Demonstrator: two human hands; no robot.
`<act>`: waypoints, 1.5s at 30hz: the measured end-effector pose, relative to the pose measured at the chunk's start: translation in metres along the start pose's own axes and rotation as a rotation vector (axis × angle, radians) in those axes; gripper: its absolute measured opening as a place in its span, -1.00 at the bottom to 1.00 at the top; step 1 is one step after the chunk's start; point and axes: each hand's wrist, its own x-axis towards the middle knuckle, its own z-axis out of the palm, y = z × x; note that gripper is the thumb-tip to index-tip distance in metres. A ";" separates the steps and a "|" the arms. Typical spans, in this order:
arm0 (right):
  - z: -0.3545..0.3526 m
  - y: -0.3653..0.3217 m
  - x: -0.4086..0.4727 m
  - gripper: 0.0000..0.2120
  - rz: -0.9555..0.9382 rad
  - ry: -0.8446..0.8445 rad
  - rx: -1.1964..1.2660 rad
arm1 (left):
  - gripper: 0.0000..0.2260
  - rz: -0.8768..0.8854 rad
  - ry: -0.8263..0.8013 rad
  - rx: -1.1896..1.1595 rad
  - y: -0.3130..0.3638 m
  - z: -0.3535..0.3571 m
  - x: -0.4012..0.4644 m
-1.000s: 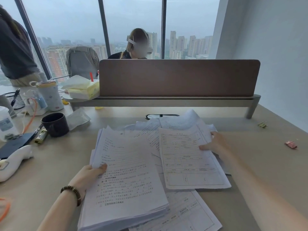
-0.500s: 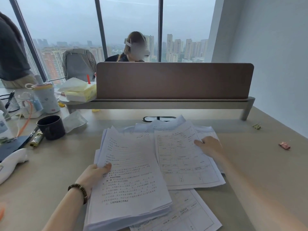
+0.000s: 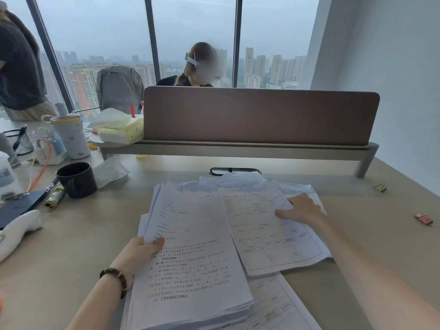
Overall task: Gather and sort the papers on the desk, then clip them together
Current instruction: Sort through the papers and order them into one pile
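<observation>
Two hands are working the papers in the middle of the surface [image 3: 71,246]. The left hand [image 3: 140,251] is gripping the thick stack [image 3: 195,258] at its left edge, thumb on top. The right hand [image 3: 301,208] is lying flat, fingers straight, pressing the loose form sheet [image 3: 266,229]. Single sheets are likely flimsy and slippery, so pinching them by an edge looks best; the stack probably needs supporting underneath. Two small clips [image 3: 423,219] are lying well apart, right.

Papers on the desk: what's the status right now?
Left hand grips thick stack. Right hand flat on form sheet. Papers unclipped; nothing blocking.
</observation>
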 end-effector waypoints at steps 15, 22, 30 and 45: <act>-0.011 -0.004 -0.012 -0.67 -0.169 -0.012 0.429 | -0.81 -0.020 -0.011 -0.019 0.000 0.001 0.011; -0.038 0.019 -0.027 -0.78 -0.046 0.095 0.753 | -0.77 -0.035 0.008 -0.103 -0.002 -0.001 0.007; -0.005 0.049 -0.055 -0.70 0.110 0.235 0.201 | -0.81 -0.022 0.053 -0.175 0.004 -0.020 -0.005; -0.050 0.032 -0.075 -0.39 0.097 0.129 1.298 | -0.79 -0.041 0.064 -0.046 -0.012 -0.028 -0.014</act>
